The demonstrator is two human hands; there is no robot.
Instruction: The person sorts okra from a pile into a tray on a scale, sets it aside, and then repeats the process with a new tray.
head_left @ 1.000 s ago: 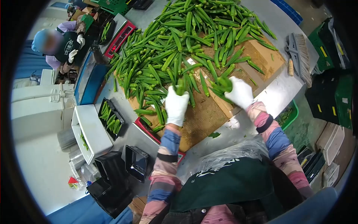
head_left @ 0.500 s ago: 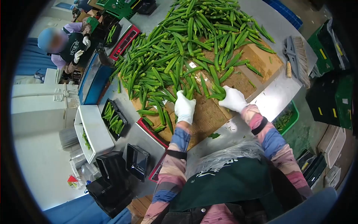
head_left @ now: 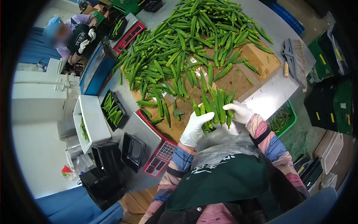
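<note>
A bunch of okra pods is held between my two white-gloved hands, close to my apron and above the near edge of the cardboard. My left hand is closed on the left side of the bunch, thumb across the pods. On the right side, my right hand grips the same bunch with its fingers behind and thumb in front. Beyond them a large heap of okra spreads over the flattened brown cardboard. A few single pods lie on the cardboard's near left part.
Left of my hands are a red-edged scale with an empty black tray, a black tray of okra and a white bin. A brush lies at right, above a green basket. A co-worker stands far left.
Both hands have drawn back from the heap toward my body and come together. The okra they were grasping separately is now one bunch between them.
</note>
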